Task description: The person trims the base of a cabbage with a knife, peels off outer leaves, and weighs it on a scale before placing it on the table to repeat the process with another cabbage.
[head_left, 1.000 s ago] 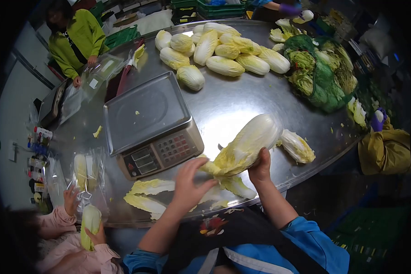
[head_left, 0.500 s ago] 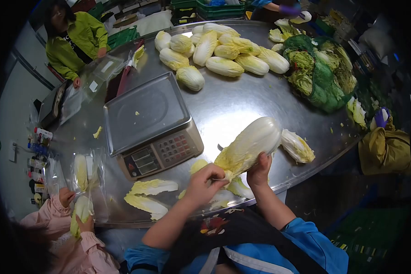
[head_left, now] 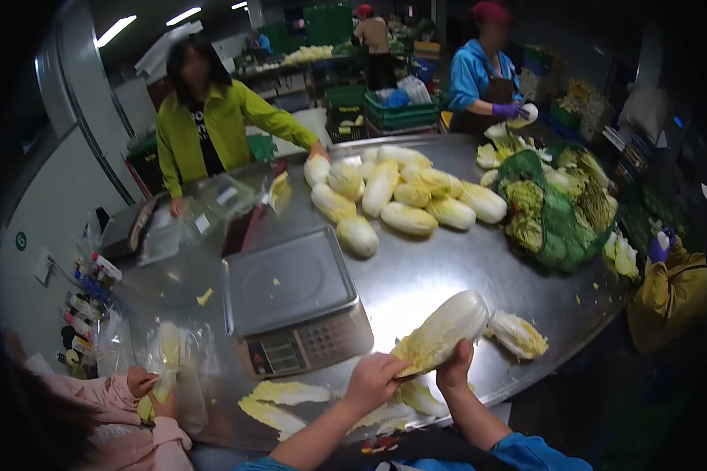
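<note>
A large napa cabbage (head_left: 445, 330) is held tilted above the near side of the steel table, its white base up and to the right. My right hand (head_left: 456, 366) is wrapped round its side from below. At its yellow leafy end, my left hand (head_left: 375, 382) has its fingers closed on the leaves. Beside the held cabbage, a smaller napa cabbage (head_left: 518, 334) lies on the table. Loose cabbage leaves (head_left: 287, 396) are spread left of and beneath my hands.
A weighing scale (head_left: 294, 294) stands left of centre. Several napa cabbages (head_left: 408, 218) are piled behind it, beside a green net sack (head_left: 562, 228) of leaves. Co-workers stand around the table (head_left: 401, 267); one in pink sleeves (head_left: 169, 439) handles a bagged cabbage at left.
The view has tilted up, showing more of the room. The person in green now stretches an arm to the cabbage pile. My hands still hold the same cabbage.
</note>
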A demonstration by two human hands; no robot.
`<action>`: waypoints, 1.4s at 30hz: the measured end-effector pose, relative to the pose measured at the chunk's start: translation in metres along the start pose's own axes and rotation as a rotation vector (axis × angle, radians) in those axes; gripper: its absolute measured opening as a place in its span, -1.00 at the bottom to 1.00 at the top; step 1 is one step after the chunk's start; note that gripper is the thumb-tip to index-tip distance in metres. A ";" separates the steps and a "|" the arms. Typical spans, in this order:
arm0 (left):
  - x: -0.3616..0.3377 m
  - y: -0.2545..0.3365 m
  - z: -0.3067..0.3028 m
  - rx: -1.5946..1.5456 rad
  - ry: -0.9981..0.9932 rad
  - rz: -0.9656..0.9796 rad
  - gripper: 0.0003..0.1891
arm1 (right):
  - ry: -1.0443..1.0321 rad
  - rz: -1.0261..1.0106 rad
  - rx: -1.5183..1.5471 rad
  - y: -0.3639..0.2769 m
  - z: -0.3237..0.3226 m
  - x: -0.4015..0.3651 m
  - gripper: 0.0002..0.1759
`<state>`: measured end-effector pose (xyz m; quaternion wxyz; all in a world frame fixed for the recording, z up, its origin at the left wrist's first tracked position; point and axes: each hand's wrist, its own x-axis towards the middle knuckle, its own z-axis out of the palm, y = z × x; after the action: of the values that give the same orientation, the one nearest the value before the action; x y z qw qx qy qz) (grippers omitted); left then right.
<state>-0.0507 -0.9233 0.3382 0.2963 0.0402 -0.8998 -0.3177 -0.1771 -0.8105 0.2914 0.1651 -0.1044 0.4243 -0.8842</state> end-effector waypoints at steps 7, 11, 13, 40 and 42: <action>-0.003 0.010 -0.014 -0.341 -0.142 -0.203 -0.76 | 0.068 -0.012 0.053 -0.006 0.004 0.008 -0.22; -0.026 -0.038 -0.021 -0.695 0.032 -0.541 -0.80 | -0.104 0.149 0.061 -0.016 -0.012 0.007 -0.20; 0.001 -0.020 -0.036 -0.582 0.111 -0.487 -0.30 | -0.241 0.239 0.120 -0.028 -0.006 -0.003 -0.18; -0.010 0.021 -0.024 -0.286 0.053 -0.274 -0.22 | -0.081 0.273 0.168 -0.025 0.029 -0.007 -0.26; -0.012 0.012 -0.026 -0.272 0.018 -0.254 -0.22 | -0.055 0.290 0.187 -0.028 0.033 -0.008 -0.25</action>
<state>-0.0254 -0.9251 0.3554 0.2647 0.1157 -0.8336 -0.4709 -0.1646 -0.8150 0.3331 0.3115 -0.0505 0.3459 -0.8836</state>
